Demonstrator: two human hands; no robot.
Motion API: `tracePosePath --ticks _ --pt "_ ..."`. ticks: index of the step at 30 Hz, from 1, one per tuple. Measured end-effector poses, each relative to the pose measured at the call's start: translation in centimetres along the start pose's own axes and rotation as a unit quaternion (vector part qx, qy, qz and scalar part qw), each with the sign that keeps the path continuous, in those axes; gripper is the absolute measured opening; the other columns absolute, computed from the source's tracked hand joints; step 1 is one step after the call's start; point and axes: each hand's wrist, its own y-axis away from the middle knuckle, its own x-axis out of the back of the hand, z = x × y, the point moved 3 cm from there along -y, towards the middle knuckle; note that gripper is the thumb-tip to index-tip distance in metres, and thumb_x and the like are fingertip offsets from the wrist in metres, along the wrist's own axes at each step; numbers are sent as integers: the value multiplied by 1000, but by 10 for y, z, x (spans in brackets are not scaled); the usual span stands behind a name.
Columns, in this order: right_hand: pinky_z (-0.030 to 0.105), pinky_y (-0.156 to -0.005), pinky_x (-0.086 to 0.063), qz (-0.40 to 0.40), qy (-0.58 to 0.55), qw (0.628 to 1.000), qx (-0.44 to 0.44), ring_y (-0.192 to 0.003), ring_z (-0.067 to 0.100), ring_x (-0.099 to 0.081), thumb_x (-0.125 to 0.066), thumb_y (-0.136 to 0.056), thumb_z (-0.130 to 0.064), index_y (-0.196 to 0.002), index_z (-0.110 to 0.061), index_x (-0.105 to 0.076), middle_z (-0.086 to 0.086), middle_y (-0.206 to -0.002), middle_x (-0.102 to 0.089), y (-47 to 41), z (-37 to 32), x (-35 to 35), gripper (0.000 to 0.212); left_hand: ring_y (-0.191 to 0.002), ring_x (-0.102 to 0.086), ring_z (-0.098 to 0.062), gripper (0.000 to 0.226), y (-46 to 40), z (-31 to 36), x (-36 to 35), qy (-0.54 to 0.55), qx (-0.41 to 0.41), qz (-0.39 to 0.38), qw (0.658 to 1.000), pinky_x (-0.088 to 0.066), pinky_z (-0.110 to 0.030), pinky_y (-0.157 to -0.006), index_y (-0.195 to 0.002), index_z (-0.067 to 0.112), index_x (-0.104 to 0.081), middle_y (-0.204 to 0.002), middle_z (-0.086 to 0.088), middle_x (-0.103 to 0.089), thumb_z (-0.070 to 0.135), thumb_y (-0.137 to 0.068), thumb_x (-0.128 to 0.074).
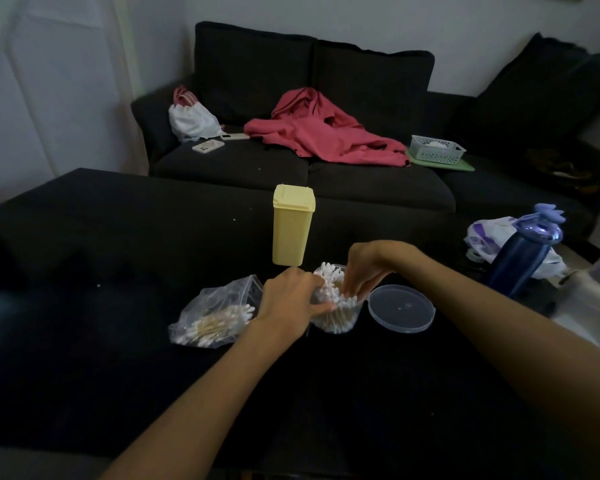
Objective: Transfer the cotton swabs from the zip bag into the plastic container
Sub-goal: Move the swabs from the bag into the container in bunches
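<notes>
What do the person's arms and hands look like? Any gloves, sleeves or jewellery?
Both are bare: the left hand and right hand wear no gloves, and no sleeves cover the forearms as far as the picture shows. No rings, watch or bracelets are visible in this dim light.

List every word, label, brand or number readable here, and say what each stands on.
No text can be read anywhere.
Yellow container: plain, no label visible.
Zip bag, clear plastic container and lid: no print visible.
Blue bottle: no marking legible.
White-and-purple plastic bag: purple print, too blurred to read.
Phone on the sofa: no lettering legible.
</notes>
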Motion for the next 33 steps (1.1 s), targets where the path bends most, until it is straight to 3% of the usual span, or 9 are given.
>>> tracePosePath --ticks 6,9,12,17,21,23,26,29,33 --pt "18 -67 -57 -71 -106 992 9 -81 13 -68 -57 -90 -6 -112 2 -62 11 -99 -69 19 7 9 24 -130 -42 -11 47 11 0 5 28 -67 55 996 -43 -36 -101 -132 29 -52 -141 10 -48 44 -89 -59" --pt "19 -69 -57 -68 -116 991 19 -84 14 -68 -57 -87 -4 -115 1 -63 12 -103 -68 23 11 6 29 -121 -49 -10 36 16 5 3 23 -106 51 993 -46 -33 -96 -126 29 -56 -128 7 -57 37 -91 -58" --pt "21 -72 -57 -31 -110 993 21 -79 13 -69 -62 -84 -1 -101 -3 -68 9 -97 -70 23 13 3 18 -114 -54 -11 34 18 7 -2 4 -117 30 993 -50 -35 -90 -124 27 -54 -119 5 -60 36 -92 -57" --pt "28 -95 -49 30 -24 999 38 -89 10 -63 -69 -80 -12 -103 -5 -67 5 -104 -68 22 18 -2 24 -114 -54 -13 30 18 6 -6 -9 -116 42 992 -50 -35 -88 -122 25 -55 -118 4 -61 35 -94 -54" --pt "20 -75 -49 15 -41 998 50 -81 7 -63 -67 -83 -14 -98 -10 -67 1 -94 -69 24 23 -1 16 -106 -56 -12 21 14 9 -2 1 -101 55 993 -48 -29 -81 -111 25 -60 -108 4 -61 35 -94 -54" --pt "14 -60 -48 5 -70 996 54 -72 4 -66 -64 -86 -14 -94 -14 -66 -1 -88 -70 28 27 2 9 -111 -55 -12 27 15 9 0 17 -95 61 993 -45 -28 -84 -118 27 -60 -115 4 -61 35 -93 -56" --pt "15 -56 -47 23 -105 993 49 -68 5 -66 -61 -88 -13 -96 -13 -66 0 -85 -70 37 33 8 9 -122 -50 -10 38 21 6 4 32 -89 84 992 -46 -29 -93 -129 29 -54 -130 8 -57 37 -92 -58" --pt "18 -59 -45 104 -148 981 68 -71 8 -64 -60 -89 -12 -93 -14 -66 1 -85 -69 46 32 7 7 -122 -49 -7 37 30 -6 18 44 -65 127 989 -45 -27 -95 -128 32 -56 -131 14 -57 34 -91 -60" --pt "15 -51 -44 206 -249 931 172 -64 5 -64 -60 -90 -16 -96 -15 -67 2 -83 -71 58 11 -25 9 -118 -48 -1 34 58 -40 45 63 24 191 979 -39 -19 -89 -126 37 -55 -127 20 -54 31 -93 -57"
